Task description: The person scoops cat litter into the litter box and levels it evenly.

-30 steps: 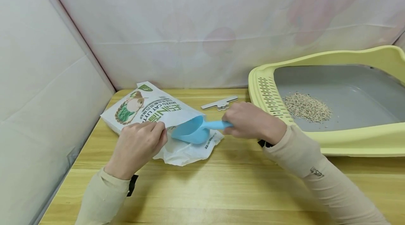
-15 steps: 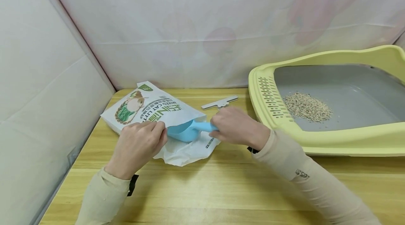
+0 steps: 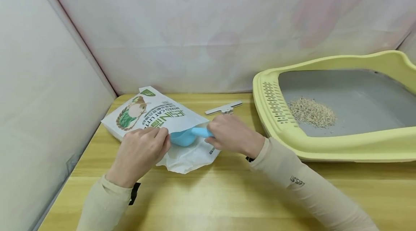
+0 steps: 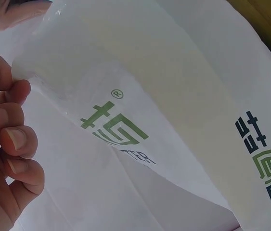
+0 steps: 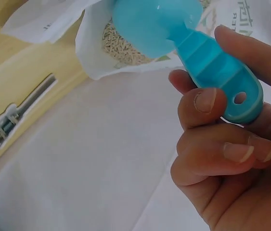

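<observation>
Quite firmly, with fingers curled round the blue handle (image 5: 217, 72), holding the scoop (image 3: 183, 139) in the right hand (image 3: 232, 134). Together with this, pinching the upper edge of the bag's (image 3: 162, 112) mouth in the left hand (image 3: 141, 149), apart from the lower layer. A little further out: the bowl of the scoop, partly under that edge and above the crumpled lower layer. Cannot tell the amount of litter (image 5: 121, 48) in the bowl; in the right wrist view, visible just beside it, inside the mouth.

Around this: the bag, lying on the table (image 3: 208, 202) with printed side up and mouth toward the right hand. Beyond the right hand, the clip (image 3: 224, 108), lying apart from the bag. Farther to the right, the tray (image 3: 357, 146), with a small heap (image 3: 312, 112) near the slotted end.

To judge from this, most probably busy with filling the scoop from the bag. For the next move, need to push the bowl deeper into the pellets with the edge held high, then to draw it back level, in order not to spill on the table.
</observation>
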`<action>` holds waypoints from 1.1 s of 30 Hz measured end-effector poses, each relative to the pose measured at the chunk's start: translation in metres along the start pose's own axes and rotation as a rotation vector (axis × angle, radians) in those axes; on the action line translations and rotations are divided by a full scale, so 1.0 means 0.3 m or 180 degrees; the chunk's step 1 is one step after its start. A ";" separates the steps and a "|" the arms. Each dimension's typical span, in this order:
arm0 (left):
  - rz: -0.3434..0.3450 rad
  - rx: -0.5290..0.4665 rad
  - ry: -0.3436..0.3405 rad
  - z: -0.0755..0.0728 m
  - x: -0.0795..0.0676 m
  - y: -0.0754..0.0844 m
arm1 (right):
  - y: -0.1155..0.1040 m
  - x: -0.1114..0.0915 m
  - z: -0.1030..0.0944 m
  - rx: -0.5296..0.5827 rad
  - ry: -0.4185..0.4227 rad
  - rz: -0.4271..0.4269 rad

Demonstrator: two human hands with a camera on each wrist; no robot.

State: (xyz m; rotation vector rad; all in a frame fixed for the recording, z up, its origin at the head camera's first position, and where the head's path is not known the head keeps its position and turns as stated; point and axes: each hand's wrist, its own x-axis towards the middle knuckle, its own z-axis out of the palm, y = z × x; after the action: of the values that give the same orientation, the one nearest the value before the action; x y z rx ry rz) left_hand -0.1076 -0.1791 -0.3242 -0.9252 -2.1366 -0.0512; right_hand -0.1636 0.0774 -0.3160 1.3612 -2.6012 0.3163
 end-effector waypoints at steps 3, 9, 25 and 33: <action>0.0006 0.0000 0.0015 0.002 -0.004 0.000 | -0.002 0.006 0.010 0.0001 0.0065 -0.0036; -0.0009 -0.0007 0.0055 0.006 -0.006 -0.001 | -0.007 0.016 0.025 -0.0009 0.0162 -0.0039; -0.0006 -0.0072 0.0008 0.006 -0.007 0.000 | 0.000 0.024 0.084 -0.0087 0.0187 0.0049; -0.0003 -0.0085 0.0026 0.007 -0.008 -0.004 | 0.018 0.024 0.138 -0.0153 0.0020 0.0143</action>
State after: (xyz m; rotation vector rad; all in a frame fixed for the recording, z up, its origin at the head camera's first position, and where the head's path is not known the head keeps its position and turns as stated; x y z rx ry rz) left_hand -0.1088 -0.1807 -0.3268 -0.9380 -2.1336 -0.0841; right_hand -0.1748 0.0635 -0.3543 1.2857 -2.6197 0.2623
